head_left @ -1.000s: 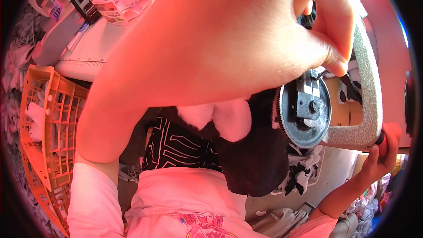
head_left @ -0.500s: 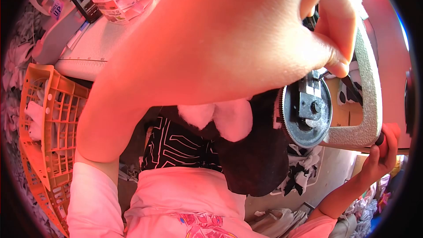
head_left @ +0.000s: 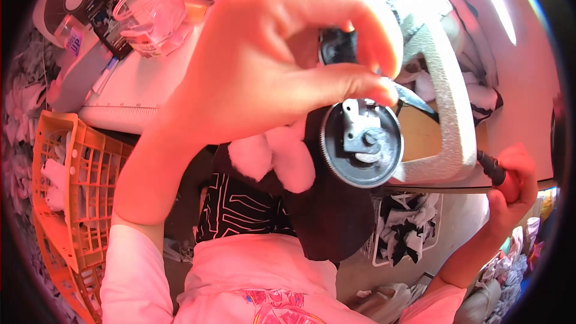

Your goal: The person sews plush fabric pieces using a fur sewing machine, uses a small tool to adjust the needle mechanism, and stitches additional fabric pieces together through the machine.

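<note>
My left hand (head_left: 282,54) reaches over a metal sewing-type machine, thumb and forefinger pressed together just above its toothed grey disc (head_left: 366,150). A thin grey-blue, pointed piece (head_left: 417,103) sticks out to the right of those fingertips; whether they grip it I cannot tell. The machine's pale textured frame (head_left: 459,102) stands right of the disc. Beside the frame's lower right corner, my right hand (head_left: 516,183) is wrapped round a dark, ribbed handle-like shaft (head_left: 492,167). Below the left hand, white fluffy pieces (head_left: 291,159) lie against dark cloth (head_left: 336,222) hanging by the disc.
An orange plastic basket (head_left: 96,192) stands at the left. A clear jar (head_left: 150,15) sits on the pale table (head_left: 120,105) with a measuring scale along its edge. Under the machine is a white bin (head_left: 441,222) with black and white scraps (head_left: 408,228). Cloth piles (head_left: 504,270) fill the lower right.
The view has shifted, so the machine and disc appear further left. My left hand also appears further left and higher over the disc. More of the dark shaft shows at my right hand.
</note>
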### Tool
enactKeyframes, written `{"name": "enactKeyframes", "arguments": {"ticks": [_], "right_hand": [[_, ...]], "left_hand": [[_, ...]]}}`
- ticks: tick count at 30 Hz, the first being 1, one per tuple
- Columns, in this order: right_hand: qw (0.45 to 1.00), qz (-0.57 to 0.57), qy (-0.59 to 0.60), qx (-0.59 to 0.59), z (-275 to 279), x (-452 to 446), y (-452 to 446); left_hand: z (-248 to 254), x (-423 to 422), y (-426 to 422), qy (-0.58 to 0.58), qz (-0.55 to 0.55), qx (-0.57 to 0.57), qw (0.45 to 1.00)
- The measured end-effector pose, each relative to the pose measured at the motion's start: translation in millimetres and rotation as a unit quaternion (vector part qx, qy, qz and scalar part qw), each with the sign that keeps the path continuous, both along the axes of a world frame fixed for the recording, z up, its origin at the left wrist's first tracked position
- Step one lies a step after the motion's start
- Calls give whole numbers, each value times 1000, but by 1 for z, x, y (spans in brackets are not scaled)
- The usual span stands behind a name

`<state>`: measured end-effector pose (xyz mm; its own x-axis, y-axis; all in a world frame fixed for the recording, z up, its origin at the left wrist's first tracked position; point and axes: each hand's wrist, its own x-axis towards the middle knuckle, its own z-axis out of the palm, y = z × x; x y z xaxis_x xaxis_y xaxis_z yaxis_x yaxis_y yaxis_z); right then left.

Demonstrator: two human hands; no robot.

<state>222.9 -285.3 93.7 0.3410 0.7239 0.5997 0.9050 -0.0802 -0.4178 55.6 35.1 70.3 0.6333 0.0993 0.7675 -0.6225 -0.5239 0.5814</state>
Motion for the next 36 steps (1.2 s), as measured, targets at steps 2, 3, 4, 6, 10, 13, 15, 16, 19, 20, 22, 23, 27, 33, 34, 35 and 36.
{"name": "enactKeyframes", "arguments": {"ticks": [2,3,4,6,10,13,15,16,19,20,22,23,27,33,34,35,36], "right_hand": [[1000,-11,-1,12,-1,-1,-3],[1000,-17,-3,20,-1,-1,-3],[1000,-3,-24,15,2,1,-1],[991,-43,125,14,11,-12,10],[906,-41,418,-58,30,6,21],[919,-44,392,1,23,-11,27],[972,-29,234,-12,22,-12,23],[994,11,109,-26,22,-9,25],[997,46,-25,-53,30,-5,29],[995,48,-11,-81,33,-3,28],[993,49,3,-110,36,-2,27],[981,12,163,-108,36,-4,25],[882,-119,448,-84,45,-14,28],[876,-92,458,-121,47,-12,24],[879,-77,457,-110,38,-12,20],[878,-81,459,-115,30,-12,17],[901,-94,415,-80,21,-11,14]], "left_hand": [[4,9,13,-70,-31,125,989],[6,9,14,-68,-28,137,988],[7,9,15,-64,-26,148,987],[3,8,11,-43,-24,112,992],[0,13,13,-49,-56,80,994],[1,10,13,-43,-23,99,994],[6,14,16,-63,-16,141,988],[6,15,16,-70,-14,152,986],[5,13,13,-57,9,138,989],[4,14,11,-54,21,132,990],[3,15,12,-55,28,141,988],[3,15,12,-56,26,140,988],[3,17,12,-67,24,148,986],[2,14,10,-71,28,127,989],[0,10,8,-68,48,122,989],[-2,6,5,-65,68,117,989],[-8,-1,2,-81,99,99,987]]}}
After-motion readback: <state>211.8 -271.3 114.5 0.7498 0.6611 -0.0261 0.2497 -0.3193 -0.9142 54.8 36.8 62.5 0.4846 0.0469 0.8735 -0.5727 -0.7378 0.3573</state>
